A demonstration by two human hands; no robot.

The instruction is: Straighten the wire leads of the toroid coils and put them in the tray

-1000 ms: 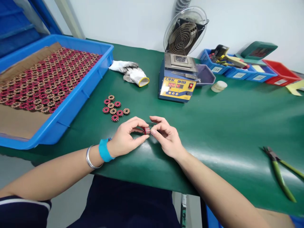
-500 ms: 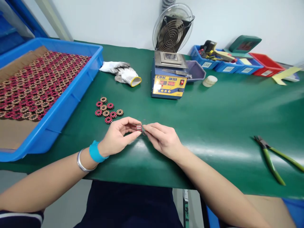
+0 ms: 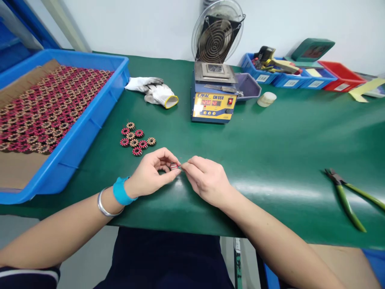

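Between the thumb and fingers of my left hand [image 3: 154,170] is a small wound stator [image 3: 173,166] with red windings, held on its side just above the green table. My right hand [image 3: 207,180] is closed in a pinch right beside it, its fingertips at a thin wire coming off the stator; the wire itself barely shows. Further left on the table lies a loose group of several wound stators [image 3: 134,142], some red and some copper-coloured.
A large blue tray [image 3: 87,138] full of stators fills the left side. White gloves [image 3: 162,96] lie near a solder pot [image 3: 213,104] with a fan behind it. Green-handled cutters [image 3: 345,204] rest at right. Small bins [image 3: 288,81] and a round container [image 3: 266,99] stand at the back.
The stator has turned and tilted slightly in my left fingers. My right fingertips stay close beside it. The view has shifted a little.
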